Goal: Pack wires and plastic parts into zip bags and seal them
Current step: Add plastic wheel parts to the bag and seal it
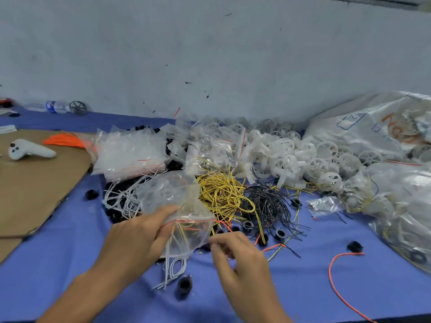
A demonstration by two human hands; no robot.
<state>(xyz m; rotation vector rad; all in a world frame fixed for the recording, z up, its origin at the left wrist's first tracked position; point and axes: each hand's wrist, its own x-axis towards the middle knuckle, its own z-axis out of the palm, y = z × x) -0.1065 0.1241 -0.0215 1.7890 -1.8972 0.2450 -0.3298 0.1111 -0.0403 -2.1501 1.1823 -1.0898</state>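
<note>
**Filling and sealing step, head view.** The zip bag point(170, 197) is held by the left hand point(140, 231), the film being pinched between fingers and thumb just beside the red zip line. The fingertips of the right hand point(240, 257) are bunched at the bag's near edge. They are blurred, so it cannot be told whether film or a strand is pinched.

A yellow strand is seen through the film, crossing the zip line between the two sets of fingers. To seal well, this strand should be tucked fully inside first. The track should then be pressed shut from the left fingers across to the right.

The loose yellow wires point(221, 194) lie just beyond the right fingertips and the white wires point(123, 201) just beyond the left.
</note>
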